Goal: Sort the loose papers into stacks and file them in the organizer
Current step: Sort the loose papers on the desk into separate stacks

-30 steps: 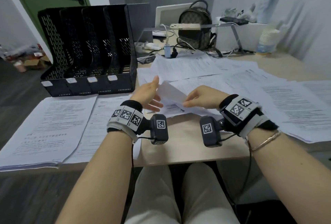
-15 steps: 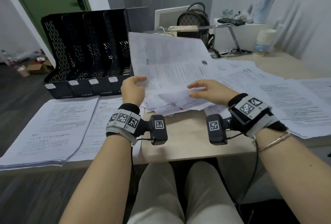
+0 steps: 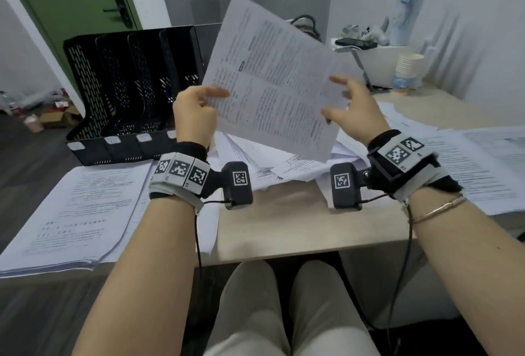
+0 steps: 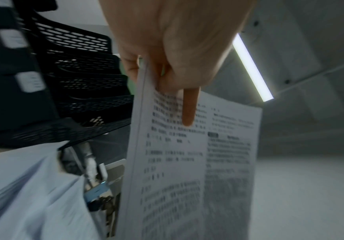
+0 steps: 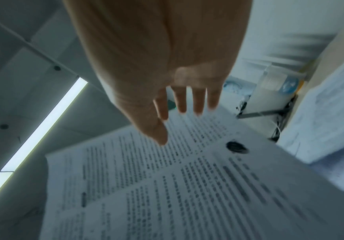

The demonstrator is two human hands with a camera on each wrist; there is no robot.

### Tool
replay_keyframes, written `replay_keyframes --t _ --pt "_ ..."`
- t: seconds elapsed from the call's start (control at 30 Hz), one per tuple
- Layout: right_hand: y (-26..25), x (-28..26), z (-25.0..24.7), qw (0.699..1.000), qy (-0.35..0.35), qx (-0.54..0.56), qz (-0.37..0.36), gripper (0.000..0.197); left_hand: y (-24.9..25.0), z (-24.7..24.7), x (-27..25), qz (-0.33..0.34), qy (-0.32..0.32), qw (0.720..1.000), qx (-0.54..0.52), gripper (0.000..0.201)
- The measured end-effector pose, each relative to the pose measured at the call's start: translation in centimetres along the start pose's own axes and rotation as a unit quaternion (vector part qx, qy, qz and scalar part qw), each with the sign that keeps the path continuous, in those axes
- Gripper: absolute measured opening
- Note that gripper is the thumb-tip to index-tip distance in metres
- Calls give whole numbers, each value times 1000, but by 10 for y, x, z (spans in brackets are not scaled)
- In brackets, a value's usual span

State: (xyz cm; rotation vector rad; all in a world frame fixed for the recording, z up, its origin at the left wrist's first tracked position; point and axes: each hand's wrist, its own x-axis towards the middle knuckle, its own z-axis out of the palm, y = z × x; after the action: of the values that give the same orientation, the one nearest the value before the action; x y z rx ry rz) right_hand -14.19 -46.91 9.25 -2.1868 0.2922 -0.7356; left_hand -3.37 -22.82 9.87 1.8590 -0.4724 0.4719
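My left hand [image 3: 196,108] pinches the left edge of a printed sheet [image 3: 272,82], held up tilted above the desk; in the left wrist view the thumb and fingers [image 4: 156,76] clamp that sheet [image 4: 187,162]. My right hand [image 3: 349,105] hovers at the sheet's right edge with fingers spread and straight, apart from the paper [image 5: 167,186] in the right wrist view. The black mesh organizer [image 3: 127,94], with several upright slots, stands behind at the left. Two sorted paper stacks [image 3: 79,210] lie at the front left. Loose papers [image 3: 284,162] are heaped in the middle under the raised sheet.
More printed sheets [image 3: 468,168] cover the right side of the desk [image 3: 284,222]. At the back stand a bag [image 3: 306,24], a stack of paper cups [image 3: 407,71], a white box and a phone. The desk's front edge is near my knees.
The sheet was lifted off the loose pile and now stands high and tilted in my left hand. My right hand came off the papers and opened beside the sheet's right edge.
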Motion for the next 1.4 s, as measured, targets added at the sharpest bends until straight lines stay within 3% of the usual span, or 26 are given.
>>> replay_keyframes --t 0.13,0.23,0.3,0.43,0.5,0.6,0.77,0.93,1.07,1.17,1.23,1.33,1.4 --pt "12 11 -21 982 125 -141 2 70 18 6 9 75 -63 995 2 61" --pt "25 9 -34 988 119 -85 47 41 24 12 12 88 -88 992 -7 59" --pt "33 4 -37 994 92 -27 45 20 24 17 14 91 -66 994 -6 57" --pt "51 -3 -42 990 126 -1 56 12 16 37 11 71 12 997 22 52" --pt "58 -6 -45 986 149 5 76 16 13 52 1 55 -23 998 28 45" --pt "67 -9 -51 982 163 27 89 17 12 77 -21 58 -125 990 -5 39" --pt "80 -15 -65 979 159 41 122 13 19 107 -49 4 -229 972 -47 45" --pt "93 -23 -84 975 162 32 150 16 35 125 -59 0 -312 950 -30 48" --pt "100 -31 -96 972 144 53 177 24 43 141 -57 -24 -307 951 -42 52" --pt "102 -40 -107 972 169 36 161 32 47 156 -53 -39 -262 963 -55 54" --pt "100 -47 -115 971 179 30 154 27 50 167 -50 -60 -223 970 -71 52" --pt "94 -61 -122 975 128 74 166 17 58 185 -49 -84 -195 974 -82 53" --pt "90 -71 -122 976 68 111 173 20 64 199 -49 -94 -201 971 -90 58"
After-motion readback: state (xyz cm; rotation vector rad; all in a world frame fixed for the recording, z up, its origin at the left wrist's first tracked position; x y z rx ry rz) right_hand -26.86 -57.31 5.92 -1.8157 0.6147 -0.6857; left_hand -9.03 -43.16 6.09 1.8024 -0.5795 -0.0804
